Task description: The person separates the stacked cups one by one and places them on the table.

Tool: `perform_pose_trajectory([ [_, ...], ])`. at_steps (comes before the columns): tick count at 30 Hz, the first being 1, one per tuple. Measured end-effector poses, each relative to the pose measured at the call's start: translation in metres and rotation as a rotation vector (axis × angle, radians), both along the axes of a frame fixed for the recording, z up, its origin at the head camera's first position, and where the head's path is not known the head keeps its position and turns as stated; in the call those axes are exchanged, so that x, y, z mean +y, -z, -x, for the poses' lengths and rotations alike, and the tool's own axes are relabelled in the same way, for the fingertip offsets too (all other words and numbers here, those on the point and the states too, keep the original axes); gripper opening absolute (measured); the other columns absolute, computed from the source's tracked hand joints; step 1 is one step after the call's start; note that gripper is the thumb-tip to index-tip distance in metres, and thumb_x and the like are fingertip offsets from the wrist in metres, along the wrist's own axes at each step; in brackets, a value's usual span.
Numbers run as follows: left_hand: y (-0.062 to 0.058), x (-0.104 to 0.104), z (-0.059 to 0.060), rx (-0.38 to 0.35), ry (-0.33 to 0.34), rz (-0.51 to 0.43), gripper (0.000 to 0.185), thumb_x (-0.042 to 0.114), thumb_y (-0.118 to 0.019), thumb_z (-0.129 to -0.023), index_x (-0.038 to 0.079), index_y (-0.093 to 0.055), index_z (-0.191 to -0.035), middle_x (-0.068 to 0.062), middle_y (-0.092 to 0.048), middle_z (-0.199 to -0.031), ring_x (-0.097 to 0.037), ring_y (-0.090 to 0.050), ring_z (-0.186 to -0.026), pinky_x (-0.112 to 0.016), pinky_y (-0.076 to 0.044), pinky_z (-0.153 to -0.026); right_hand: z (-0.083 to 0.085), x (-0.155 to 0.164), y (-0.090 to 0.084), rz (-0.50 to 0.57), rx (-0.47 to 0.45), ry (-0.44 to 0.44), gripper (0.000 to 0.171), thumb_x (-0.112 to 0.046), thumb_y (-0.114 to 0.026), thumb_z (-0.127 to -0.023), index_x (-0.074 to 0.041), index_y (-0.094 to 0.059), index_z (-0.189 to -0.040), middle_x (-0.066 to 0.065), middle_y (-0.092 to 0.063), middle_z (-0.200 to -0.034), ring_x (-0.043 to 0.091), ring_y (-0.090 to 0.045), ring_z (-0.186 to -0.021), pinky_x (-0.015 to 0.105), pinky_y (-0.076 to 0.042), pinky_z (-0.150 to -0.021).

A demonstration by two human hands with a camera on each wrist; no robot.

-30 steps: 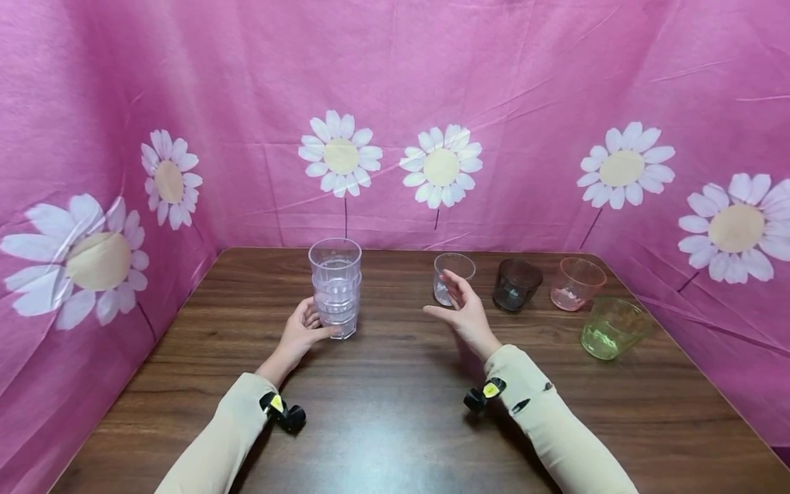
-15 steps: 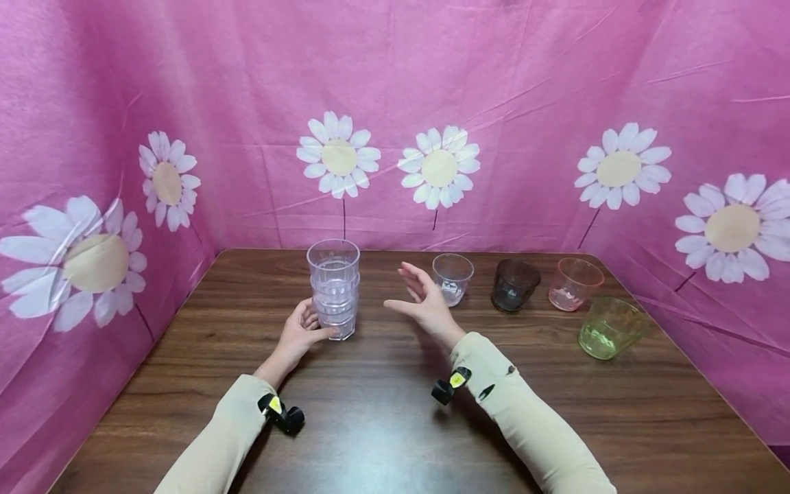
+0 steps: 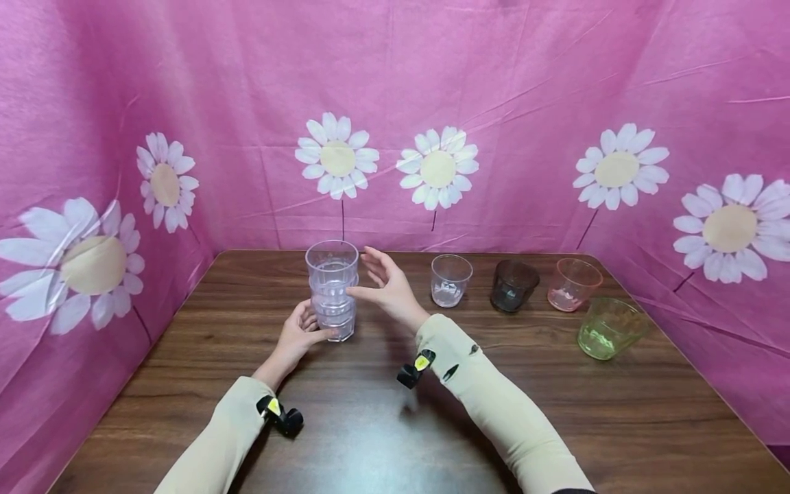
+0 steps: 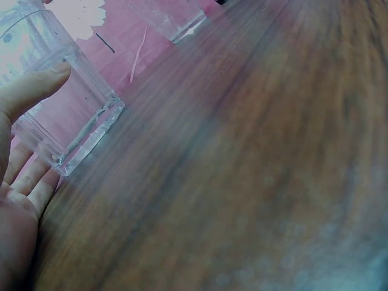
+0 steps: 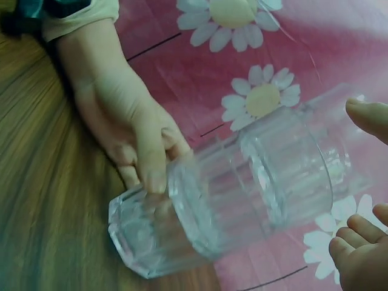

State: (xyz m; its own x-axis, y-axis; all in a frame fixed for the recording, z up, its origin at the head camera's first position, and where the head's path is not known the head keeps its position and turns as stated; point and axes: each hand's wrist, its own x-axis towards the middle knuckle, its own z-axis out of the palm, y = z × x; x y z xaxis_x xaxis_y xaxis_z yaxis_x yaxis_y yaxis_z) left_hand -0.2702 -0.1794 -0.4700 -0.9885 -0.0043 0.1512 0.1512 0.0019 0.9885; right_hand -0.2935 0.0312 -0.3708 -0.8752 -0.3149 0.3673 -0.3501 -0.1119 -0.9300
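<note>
The stack of clear cups (image 3: 332,288) stands upright on the worktop (image 3: 382,412). The left hand (image 3: 299,334) grasps its base; the right hand (image 3: 385,285), fingers spread in a released grip, sits just beside the upper cups.

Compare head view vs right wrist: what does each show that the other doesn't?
Head only: small clear cup, dark smoky cup, pink cup and green cup on the wooden table.
Right wrist only: close-up of the left thumb against the stack's bottom tumbler.
Both: stack of clear ribbed plastic tumblers, left hand holding its base, right hand open beside it.
</note>
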Motion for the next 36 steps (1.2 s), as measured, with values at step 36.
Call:
perform_pose_trajectory([
  [36, 0.000, 0.000, 0.001, -0.013, 0.006, -0.016, 0.068, -0.018, -0.072, -0.075, -0.010, -0.041, -0.135, -0.018, -0.059, -0.126, 0.000, -0.059, -0.100, -0.019, -0.046, -0.095, 0.006, -0.028, -0.015, 0.005, -0.027, 0.032, 0.077, 0.010, -0.080, -0.075, 0.007, -0.043, -0.143, 0.024, -0.052, -0.138, 0.036, -0.047, -0.133, 0.034, -0.038, -0.111],
])
